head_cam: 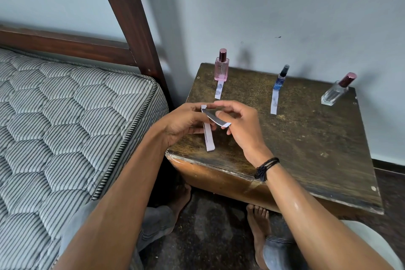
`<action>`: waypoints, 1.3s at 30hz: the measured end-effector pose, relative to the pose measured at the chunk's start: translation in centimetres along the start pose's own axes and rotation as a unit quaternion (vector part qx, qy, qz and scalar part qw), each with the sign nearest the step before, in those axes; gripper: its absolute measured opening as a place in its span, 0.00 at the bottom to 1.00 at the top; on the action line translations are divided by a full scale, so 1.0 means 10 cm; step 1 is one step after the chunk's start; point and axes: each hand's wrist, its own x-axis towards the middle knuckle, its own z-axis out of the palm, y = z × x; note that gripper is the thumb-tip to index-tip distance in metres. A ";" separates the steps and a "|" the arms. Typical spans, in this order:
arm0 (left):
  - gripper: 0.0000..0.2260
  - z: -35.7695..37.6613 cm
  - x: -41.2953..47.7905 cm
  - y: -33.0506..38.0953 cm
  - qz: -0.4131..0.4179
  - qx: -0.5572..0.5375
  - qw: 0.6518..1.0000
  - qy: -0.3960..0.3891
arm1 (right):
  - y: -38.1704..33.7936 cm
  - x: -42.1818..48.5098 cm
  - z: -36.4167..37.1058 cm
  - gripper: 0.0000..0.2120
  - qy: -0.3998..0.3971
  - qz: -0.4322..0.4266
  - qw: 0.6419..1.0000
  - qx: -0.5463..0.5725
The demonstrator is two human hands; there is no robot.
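Head view: both hands work above the near left corner of the counter (306, 138). The left hand (186, 123) has its fingers curled round a stack of strips (209, 140), whose free end points down at the counter's near edge. The right hand (238, 125) pinches the lower end of 1 loose strip (215, 119). That strip bows between the hands, and its upper end sits at the fingertips of both.

Along the far edge stand 3 bottles: a pink bottle (221, 66) towards the far left corner, a blue bottle (281, 78) at the middle, and a clear bottle (335, 91) towards the far right corner. A marked strip (219, 90) lies just in front of the pink bottle and a second marked strip (274, 101) in front of the blue one. None lies before the clear bottle, so the loose strip is probably meant for there.

What could go wrong:
- The thin strips cling, so 2 may peel off the stack together.
- The bowed strip could crease if the pinch tightens.
- If the left hand's grip slackens, the stack could slide off the near edge to the floor.
- Reaching to the far right corner, the right forearm passes over the second marked strip and could sweep it askew.
- The clear bottle looks tilted and close to the corner, so a knock might topple it.
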 end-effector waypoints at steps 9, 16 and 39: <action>0.12 -0.02 0.03 -0.04 0.005 0.014 0.999 0.032 | -0.02 -0.01 -0.01 0.17 -0.053 -0.020 0.998 0.004; 0.08 -0.02 0.05 -0.05 0.018 0.060 0.997 0.044 | 0.08 0.05 0.03 0.04 0.023 -0.064 0.995 -0.072; 0.07 0.00 0.11 -0.06 0.051 0.092 0.988 0.115 | 0.03 0.13 -0.10 0.02 0.122 0.097 0.986 0.057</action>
